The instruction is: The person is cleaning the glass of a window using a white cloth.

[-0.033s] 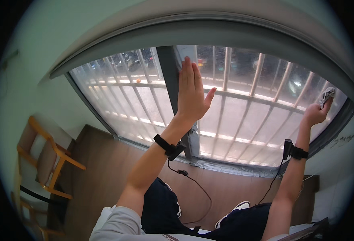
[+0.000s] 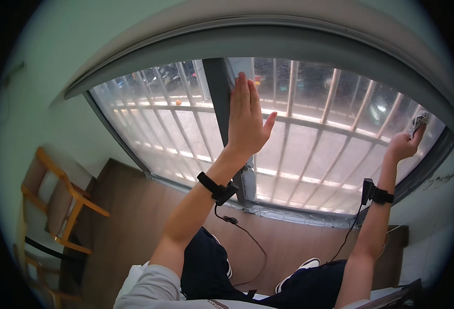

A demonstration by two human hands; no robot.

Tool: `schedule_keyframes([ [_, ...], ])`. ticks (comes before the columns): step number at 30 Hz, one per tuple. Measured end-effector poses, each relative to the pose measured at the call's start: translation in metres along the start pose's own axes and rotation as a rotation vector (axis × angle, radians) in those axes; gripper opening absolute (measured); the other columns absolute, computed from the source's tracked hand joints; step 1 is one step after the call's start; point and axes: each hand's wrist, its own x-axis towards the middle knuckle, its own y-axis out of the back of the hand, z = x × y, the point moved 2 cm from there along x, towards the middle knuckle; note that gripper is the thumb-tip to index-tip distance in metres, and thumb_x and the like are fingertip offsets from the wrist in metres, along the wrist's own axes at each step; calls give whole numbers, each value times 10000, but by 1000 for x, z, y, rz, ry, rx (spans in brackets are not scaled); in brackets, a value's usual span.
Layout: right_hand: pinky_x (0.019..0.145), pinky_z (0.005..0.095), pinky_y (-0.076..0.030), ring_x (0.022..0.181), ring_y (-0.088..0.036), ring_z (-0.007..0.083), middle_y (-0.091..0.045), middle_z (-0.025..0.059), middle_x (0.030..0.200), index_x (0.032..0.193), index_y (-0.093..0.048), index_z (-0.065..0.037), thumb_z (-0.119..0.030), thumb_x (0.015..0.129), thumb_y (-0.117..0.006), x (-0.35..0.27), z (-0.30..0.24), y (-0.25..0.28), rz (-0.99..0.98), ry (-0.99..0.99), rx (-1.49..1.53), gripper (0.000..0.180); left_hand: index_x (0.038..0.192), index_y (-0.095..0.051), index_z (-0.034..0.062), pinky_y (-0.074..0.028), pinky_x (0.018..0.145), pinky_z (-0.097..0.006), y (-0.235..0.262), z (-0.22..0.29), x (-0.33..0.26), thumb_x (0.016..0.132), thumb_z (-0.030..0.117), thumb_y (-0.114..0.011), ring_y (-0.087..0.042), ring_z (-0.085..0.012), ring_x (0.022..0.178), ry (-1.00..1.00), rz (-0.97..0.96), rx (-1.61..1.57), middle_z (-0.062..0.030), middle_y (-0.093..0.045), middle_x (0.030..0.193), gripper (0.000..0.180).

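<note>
My left hand (image 2: 245, 121) is raised in front of the window's dark grey middle post (image 2: 217, 98), palm toward it. Its fingers are stretched out straight and the thumb stands apart, with nothing held. At the far right, my right hand (image 2: 403, 147) grips a crumpled grey-and-white cloth (image 2: 418, 122) at the upper corner of the right window pane (image 2: 294, 144). The fingers behind the cloth are partly hidden. A left pane (image 2: 173, 129) lies beyond the post. Each wrist wears a black strap with a small device and a cable.
Pale bars (image 2: 292, 87) stand behind the glass. A grey frame rail (image 2: 268, 44) curves across the top. Wooden chairs (image 2: 64, 201) stand at the left by the wall. A cable (image 2: 258, 244) hangs down toward the brown floor (image 2: 134, 216) near my shoes.
</note>
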Motion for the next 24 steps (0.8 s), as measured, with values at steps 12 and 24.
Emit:
schedule_keyframes([
  [12, 1247, 464, -326, 1461, -448, 396, -505, 236, 1544, 1472, -526, 59, 116, 797, -401, -68, -87, -20, -43, 268, 188, 689, 1598, -185, -108, -194, 1215, -640, 23, -43, 22, 974, 349, -669, -157, -520, 1547, 29, 339, 111, -365, -139, 1659, 913],
  [24, 1255, 503, -262, 1506, -402, 322, -534, 104, 1560, 1401, -637, -23, 106, 872, -458, -167, -217, -58, -321, 420, 416, 573, 1576, -217, -137, -225, 1227, -603, 4, -48, 27, 1027, 149, -511, -238, -514, 1527, 29, 430, 182, -348, -199, 1655, 686],
])
